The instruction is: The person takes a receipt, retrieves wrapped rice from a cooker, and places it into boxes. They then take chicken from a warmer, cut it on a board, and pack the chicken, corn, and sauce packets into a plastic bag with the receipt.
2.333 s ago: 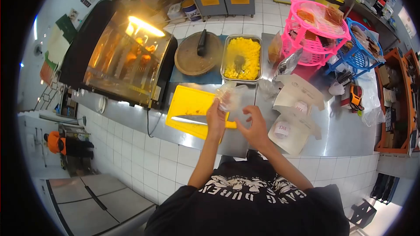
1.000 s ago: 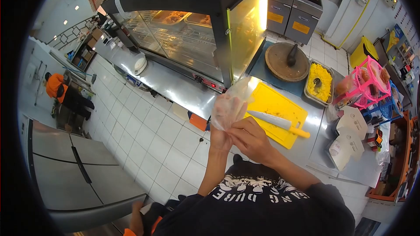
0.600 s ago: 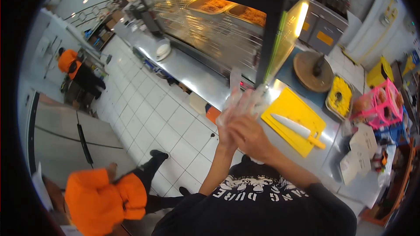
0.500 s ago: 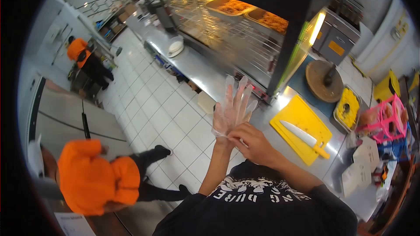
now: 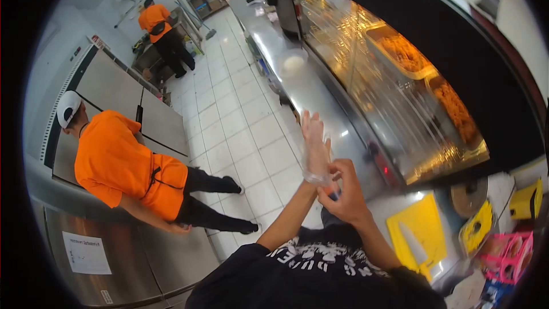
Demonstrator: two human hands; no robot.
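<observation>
Closer together now than a moment ago, the fingers of my left hand (image 5: 314, 146) are extended, holding nothing, inside the clear glove (image 5: 317, 174), right of centre. My right hand (image 5: 350, 197) curls at its cuff; whether it pinches, I cannot tell.

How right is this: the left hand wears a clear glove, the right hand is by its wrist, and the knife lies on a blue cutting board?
The cutting board is yellow, not blue, as the head view shows. The rest is right: the left hand wears a clear glove, the right hand is by its wrist, and the knife lies on the board.
</observation>
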